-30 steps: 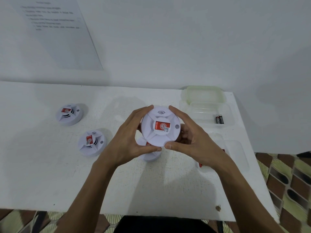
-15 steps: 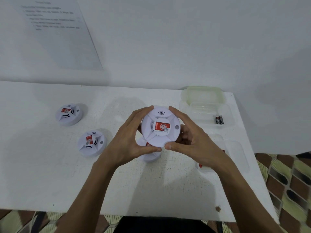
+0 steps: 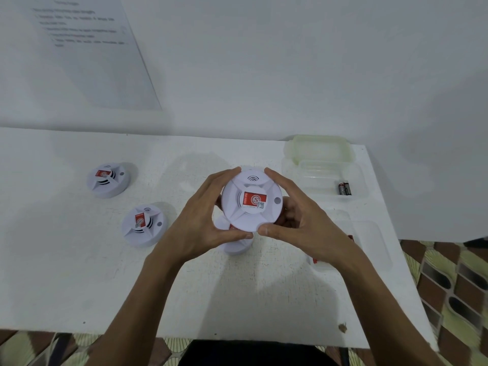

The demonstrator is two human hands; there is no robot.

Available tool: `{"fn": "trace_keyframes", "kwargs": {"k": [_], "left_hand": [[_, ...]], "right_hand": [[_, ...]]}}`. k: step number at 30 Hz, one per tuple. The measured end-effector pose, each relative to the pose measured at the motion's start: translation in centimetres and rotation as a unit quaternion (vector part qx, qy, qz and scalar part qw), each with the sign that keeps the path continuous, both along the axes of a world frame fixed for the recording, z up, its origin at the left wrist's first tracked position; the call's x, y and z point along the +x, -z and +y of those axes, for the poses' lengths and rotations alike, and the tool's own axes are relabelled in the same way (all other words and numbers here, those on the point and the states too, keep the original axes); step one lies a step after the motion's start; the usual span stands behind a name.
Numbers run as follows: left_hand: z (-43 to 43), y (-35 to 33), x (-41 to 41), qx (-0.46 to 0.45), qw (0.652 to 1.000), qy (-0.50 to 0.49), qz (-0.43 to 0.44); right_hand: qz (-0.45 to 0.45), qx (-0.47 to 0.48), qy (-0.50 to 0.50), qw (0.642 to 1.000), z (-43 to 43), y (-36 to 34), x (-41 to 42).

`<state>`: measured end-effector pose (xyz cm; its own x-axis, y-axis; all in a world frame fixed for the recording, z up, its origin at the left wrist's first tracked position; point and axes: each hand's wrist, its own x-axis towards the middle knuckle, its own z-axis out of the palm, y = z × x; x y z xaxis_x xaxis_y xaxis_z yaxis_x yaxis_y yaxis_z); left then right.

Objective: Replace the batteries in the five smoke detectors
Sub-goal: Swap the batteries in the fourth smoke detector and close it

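Note:
A round white smoke detector [image 3: 250, 200] with a red label is held above the white table [image 3: 66, 273], face toward me. My left hand [image 3: 200, 220] grips its left rim and my right hand [image 3: 298, 223] grips its right rim, thumbs meeting under its lower edge. Another detector [image 3: 235, 247] sits on the table directly beneath, mostly hidden by my hands. Two more detectors lie to the left, one [image 3: 144, 225] nearer and one [image 3: 108, 179] farther back. Two black batteries [image 3: 344, 187] rest in a clear container [image 3: 309, 171] at the right.
A pale lid [image 3: 319, 149] lies behind the clear container. A second clear container [image 3: 369, 239] sits near the right table edge, with red items partly hidden behind my right wrist. A printed sheet [image 3: 87, 48] hangs on the wall. Patterned floor shows at the right.

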<state>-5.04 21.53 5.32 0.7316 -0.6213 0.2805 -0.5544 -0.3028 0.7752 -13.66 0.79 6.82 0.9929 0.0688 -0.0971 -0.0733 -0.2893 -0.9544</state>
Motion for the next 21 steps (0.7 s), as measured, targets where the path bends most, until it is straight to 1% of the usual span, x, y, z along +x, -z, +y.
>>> {"fn": "trace_keyframes", "kwargs": {"k": [15,21], "left_hand": [[0.3,0.4,0.4,-0.004,1.000,0.002,0.000],[1.1,0.3,0.9,-0.019,1.000,0.018,-0.009]], "right_hand": [[0.002,-0.010,0.002,1.000,0.5,-0.2,0.2],[0.005,-0.009,0.007,1.000,1.2,-0.2,0.6]]}}
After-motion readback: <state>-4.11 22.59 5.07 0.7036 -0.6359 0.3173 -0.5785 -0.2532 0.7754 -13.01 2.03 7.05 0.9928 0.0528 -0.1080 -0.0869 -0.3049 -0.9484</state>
